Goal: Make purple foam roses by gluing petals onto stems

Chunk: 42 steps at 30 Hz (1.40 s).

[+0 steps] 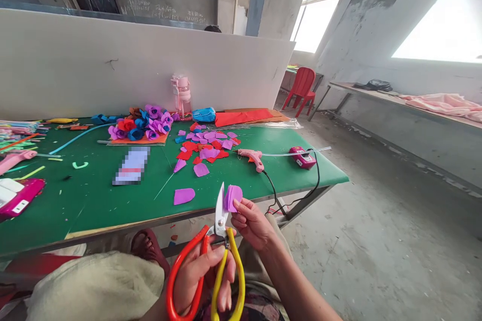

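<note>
Off green table's [98, 205] near edge, left hand [193, 266] curls round red-and-yellow-handled steel scissors [220, 210]; right hand [254, 223] pinches purple rounded petal piece [235, 194]. Multicoloured flowers [153, 123] assembled near far edge; red-and-purple petals [209, 153] loose.

- The left hand [205, 268] and the right hand [254, 224] are seen bare.
- The right forearm [291, 276] is seen bare too.
- The lap is covered by dark cloth [259, 309], marked with dull pink patches.
- Below the near edge of the desk [90, 210], a leg is covered by plain, grey-tan cloth [281, 239].
</note>
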{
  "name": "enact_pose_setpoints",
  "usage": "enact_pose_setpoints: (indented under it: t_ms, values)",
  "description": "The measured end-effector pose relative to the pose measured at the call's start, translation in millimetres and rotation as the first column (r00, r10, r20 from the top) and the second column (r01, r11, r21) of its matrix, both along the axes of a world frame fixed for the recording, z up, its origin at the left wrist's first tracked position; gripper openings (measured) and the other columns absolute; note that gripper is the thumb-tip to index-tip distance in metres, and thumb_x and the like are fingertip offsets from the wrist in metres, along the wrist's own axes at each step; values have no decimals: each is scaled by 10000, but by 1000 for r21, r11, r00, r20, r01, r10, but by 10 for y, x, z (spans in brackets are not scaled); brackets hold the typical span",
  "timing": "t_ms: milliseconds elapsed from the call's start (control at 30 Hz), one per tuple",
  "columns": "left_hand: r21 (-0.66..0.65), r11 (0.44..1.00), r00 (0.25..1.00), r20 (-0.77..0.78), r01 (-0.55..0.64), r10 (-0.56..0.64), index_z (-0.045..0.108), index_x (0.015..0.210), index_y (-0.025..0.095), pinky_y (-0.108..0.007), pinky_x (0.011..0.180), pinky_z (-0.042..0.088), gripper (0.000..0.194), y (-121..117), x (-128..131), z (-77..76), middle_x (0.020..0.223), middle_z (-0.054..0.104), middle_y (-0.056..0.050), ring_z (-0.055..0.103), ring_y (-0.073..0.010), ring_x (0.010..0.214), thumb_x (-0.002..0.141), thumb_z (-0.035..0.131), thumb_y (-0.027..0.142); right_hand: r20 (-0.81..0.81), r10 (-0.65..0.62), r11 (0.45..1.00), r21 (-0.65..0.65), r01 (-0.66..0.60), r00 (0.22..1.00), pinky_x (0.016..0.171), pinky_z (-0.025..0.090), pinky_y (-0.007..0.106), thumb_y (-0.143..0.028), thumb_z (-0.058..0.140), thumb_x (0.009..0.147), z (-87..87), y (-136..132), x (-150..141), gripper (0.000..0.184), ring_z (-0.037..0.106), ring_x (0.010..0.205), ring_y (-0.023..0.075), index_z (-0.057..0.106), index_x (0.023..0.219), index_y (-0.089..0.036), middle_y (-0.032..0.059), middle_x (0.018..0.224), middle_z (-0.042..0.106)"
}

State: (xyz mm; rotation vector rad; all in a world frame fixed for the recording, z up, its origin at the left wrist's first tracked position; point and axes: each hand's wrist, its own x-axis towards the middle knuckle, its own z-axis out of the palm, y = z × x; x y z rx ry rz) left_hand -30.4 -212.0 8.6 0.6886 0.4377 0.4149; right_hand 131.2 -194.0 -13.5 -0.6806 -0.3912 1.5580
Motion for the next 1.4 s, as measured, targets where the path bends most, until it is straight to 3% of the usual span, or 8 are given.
enact_pose_setpoints:
  t_ms: [167,267,367,500,633,900,1200,1400]
  values:
    - [29,997,997,-26,-73,74,609,820,123,-185,301,349,297,-16,-60,-8,518,473,48,319,-22,241,829,524,408,-17,0,1000,1,0,1000,388,207,123,-239,776,665,-28,2,46,241,212,434,2,571,691,-115,-78,550,378]
    - [115,991,993,-87,-75,86,592,688,117,-206,405,416,312,-14,-138,77,566,521,12,451,-50,333,820,537,394,-92,-24,1000,-5,24,995,381,230,119,-217,762,682,-44,5,68,227,229,431,5,555,679,-124,-78,552,370]
    - [176,984,991,-130,11,12,607,693,117,-313,653,492,252,-7,-216,207,684,598,-49,612,-151,577,778,567,350,-211,-38,999,-1,39,977,367,245,104,-188,751,692,-36,16,69,203,229,425,5,556,696,-128,-82,556,354]
    - [112,985,977,-181,132,-111,628,757,121,-335,662,458,239,-17,-280,282,646,608,-73,605,-187,626,784,522,334,-347,-74,997,-22,71,935,360,263,76,-139,754,675,-21,38,58,200,249,420,-9,562,732,-128,-78,590,384]
    - [60,985,970,-193,159,-145,639,767,124,-327,679,442,222,-46,-311,239,687,613,-68,583,-165,613,764,547,326,-403,-108,994,-50,96,909,364,281,65,-127,759,667,-45,51,57,209,273,423,-10,558,723,-129,-80,577,386]
    - [21,979,951,-245,201,-190,650,787,126,-317,669,448,198,-82,-312,193,659,592,-63,574,-180,654,770,541,291,-340,-123,990,-100,94,932,371,332,83,-186,776,647,-125,55,77,221,283,418,12,564,692,-142,-84,525,371]
    - [68,973,944,-267,220,-195,630,748,115,-321,655,441,227,-79,-300,106,661,588,-64,574,-170,602,753,536,322,-339,-229,968,-178,176,913,364,340,95,-158,778,634,-118,63,59,208,309,405,10,577,687,-139,-84,501,405]
    - [88,976,954,-248,199,-172,618,745,120,-332,670,442,208,-81,-290,104,652,587,-58,579,-170,594,758,518,302,-370,-231,969,-168,180,900,357,335,98,-125,786,612,-80,48,52,227,326,408,5,571,682,-134,-80,515,443]
